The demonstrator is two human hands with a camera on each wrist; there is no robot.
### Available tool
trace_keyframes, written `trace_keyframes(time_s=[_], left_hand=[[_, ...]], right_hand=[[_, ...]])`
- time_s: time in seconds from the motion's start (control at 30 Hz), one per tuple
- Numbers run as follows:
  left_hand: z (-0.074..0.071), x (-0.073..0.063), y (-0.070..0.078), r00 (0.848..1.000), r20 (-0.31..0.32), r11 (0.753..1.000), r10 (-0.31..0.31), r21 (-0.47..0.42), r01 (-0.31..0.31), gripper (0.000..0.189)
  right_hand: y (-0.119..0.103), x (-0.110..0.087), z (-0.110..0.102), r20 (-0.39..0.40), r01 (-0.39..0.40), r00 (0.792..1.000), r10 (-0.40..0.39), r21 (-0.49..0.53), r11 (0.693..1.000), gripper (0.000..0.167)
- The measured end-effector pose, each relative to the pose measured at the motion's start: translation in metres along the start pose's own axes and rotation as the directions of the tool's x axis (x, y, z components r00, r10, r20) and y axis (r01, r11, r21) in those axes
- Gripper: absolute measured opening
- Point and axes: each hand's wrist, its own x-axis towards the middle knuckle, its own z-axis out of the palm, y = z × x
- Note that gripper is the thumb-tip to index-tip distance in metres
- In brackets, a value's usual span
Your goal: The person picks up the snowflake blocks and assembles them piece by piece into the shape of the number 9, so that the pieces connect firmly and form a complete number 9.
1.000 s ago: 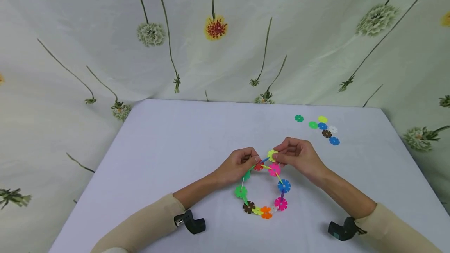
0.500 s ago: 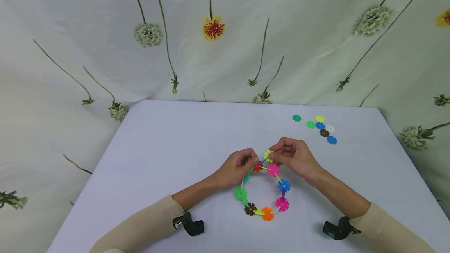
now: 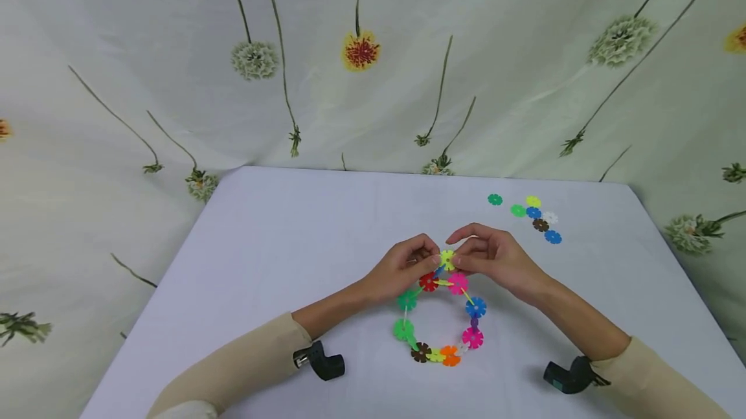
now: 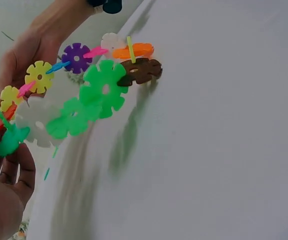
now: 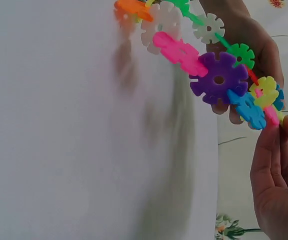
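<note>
A ring of interlocking plastic snowflake discs (image 3: 403, 330) hangs tilted between the hands. At its top, a yellow disc (image 3: 447, 260) joins a blue disc (image 3: 440, 271) above the red and pink ones. My left hand (image 3: 402, 269) pinches the ring near the yellow disc's left edge; the fingertips partly hide which piece it grips. My right hand (image 3: 498, 262) pinches the yellow disc's right side between thumb and finger, its index finger raised. The left wrist view shows a large green disc (image 4: 103, 89) and the right wrist view a purple disc (image 5: 219, 80).
Several loose discs lie at the far right of the white table (image 3: 303, 212), among them a brown one (image 3: 541, 225) and a green one apart (image 3: 495, 199). A flower-printed cloth (image 3: 524, 82) hangs behind. Black wrist cameras (image 3: 326, 364) sit by both sleeves.
My left hand has shifted up and right from the red disc to the yellow disc. My right index finger has lifted off the yellow disc. The head view has shifted slightly.
</note>
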Motion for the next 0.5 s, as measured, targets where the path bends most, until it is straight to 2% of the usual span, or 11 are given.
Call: trace_keyframes(time_s=[0.13, 0.3, 0.5], left_hand=[[0.005, 0.004, 0.003, 1.0, -0.015, 0.999, 0.005, -0.052, -0.006, 0.013], [0.008, 0.003, 0.006, 0.999, -0.029, 0.998, -0.02, -0.06, 0.018, 0.013], [0.009, 0.004, 0.006, 0.999, -0.027, 0.998, -0.042, -0.054, 0.041, 0.014]], right_hand=[[0.001, 0.002, 0.002, 0.003, -0.003, 1.0, 0.003, 0.005, 1.0, 0.035], [0.002, 0.001, 0.001, 0.003, -0.013, 1.0, 0.013, -0.002, 1.0, 0.034], [0.007, 0.005, -0.015, -0.021, -0.011, 1.0, 0.01, -0.048, 0.999, 0.032]])
